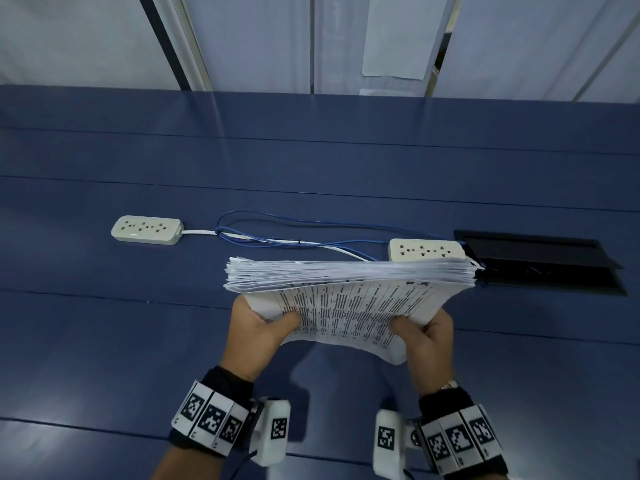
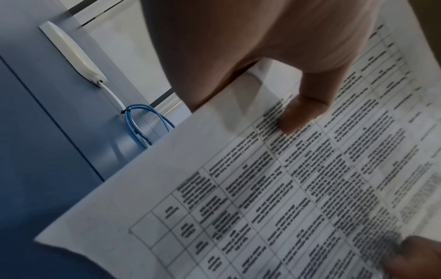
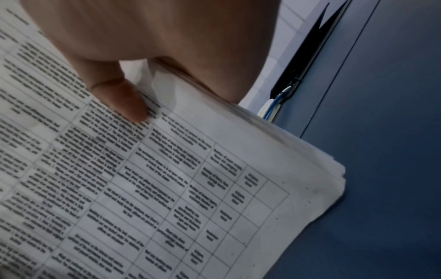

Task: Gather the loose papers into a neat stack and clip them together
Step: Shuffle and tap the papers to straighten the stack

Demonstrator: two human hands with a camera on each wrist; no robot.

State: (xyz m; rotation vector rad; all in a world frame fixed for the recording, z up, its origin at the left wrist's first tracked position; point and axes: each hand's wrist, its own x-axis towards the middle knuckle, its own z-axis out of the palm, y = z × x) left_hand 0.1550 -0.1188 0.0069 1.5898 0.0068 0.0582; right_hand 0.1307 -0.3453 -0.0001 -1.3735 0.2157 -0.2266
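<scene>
While left hand point(image 1: 258, 329) and right hand point(image 1: 427, 336) grip printed paper stack point(image 1: 349, 299) above table point(image 1: 104, 323), edges ragged; squaring and clipping remain, no clip visible.

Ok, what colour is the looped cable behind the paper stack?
Blue cable, best seen in the head view.

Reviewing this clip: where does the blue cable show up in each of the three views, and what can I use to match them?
Head: the blue cable lies looped on the table beyond the paper stack, between two power strips.
Left wrist: left of centre, its tied loop just past the stack's edge.
Right wrist: only a short stretch, upper right, by the black hatch.
Shared landmark: the paper stack, held by both hands.
</scene>
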